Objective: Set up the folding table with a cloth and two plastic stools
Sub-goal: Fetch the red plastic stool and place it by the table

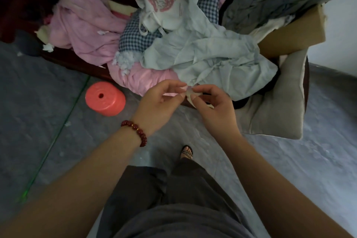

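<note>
A crumpled pale blue-green cloth (210,54) lies on top of a heap of fabrics on a dark wooden bench. Its near corner hangs toward me. My left hand (162,102), with a red bead bracelet on the wrist, pinches that corner from the left. My right hand (212,106) pinches the same corner from the right, fingers curled round a strip of it. The two hands almost touch. No folding table and no stool is in view.
Pink fabrics (85,31), a blue checked cloth (139,33) and a white printed bag (164,4) share the heap. A cardboard box (293,33) with grey clothes stands at the right, a beige cushion (278,106) below it. A coral spool (105,98) stands on the grey floor.
</note>
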